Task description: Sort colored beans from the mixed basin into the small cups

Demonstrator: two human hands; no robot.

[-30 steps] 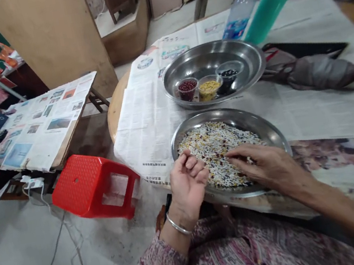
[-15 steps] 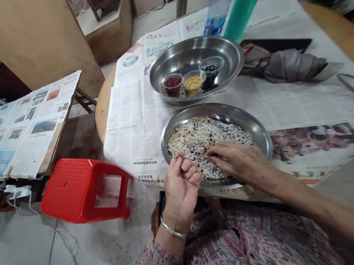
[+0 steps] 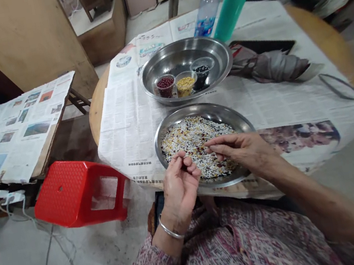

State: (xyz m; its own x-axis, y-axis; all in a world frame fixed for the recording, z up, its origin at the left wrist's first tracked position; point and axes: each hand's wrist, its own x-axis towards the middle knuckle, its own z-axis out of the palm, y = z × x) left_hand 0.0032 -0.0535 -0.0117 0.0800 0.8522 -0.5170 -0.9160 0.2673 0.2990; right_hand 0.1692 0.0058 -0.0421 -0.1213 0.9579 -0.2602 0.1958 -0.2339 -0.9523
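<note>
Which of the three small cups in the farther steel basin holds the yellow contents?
The middle clear plastic cup; the left cup holds dark red beans, the right cup black ones.

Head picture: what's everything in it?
bowls: two, silver, round table
grains: heap, mixed, near bowl
cups: three, clear, far bowl
bottle: one, clear, behind far bowl
tube: one, green, beside bottle
bundle: one, grey, right
round table: one, brown, under bowls
second table: one, brown, left
newspapers: several, whitish, both tables
stool: one, red, left floor
board: one, tan, upper left
others: too unclear
clothes: one outfit, purplish, bottom
bracelet: one, silver, left wrist
left hand: one, bare, by near bowl
right hand: one, bare, over grains
</note>
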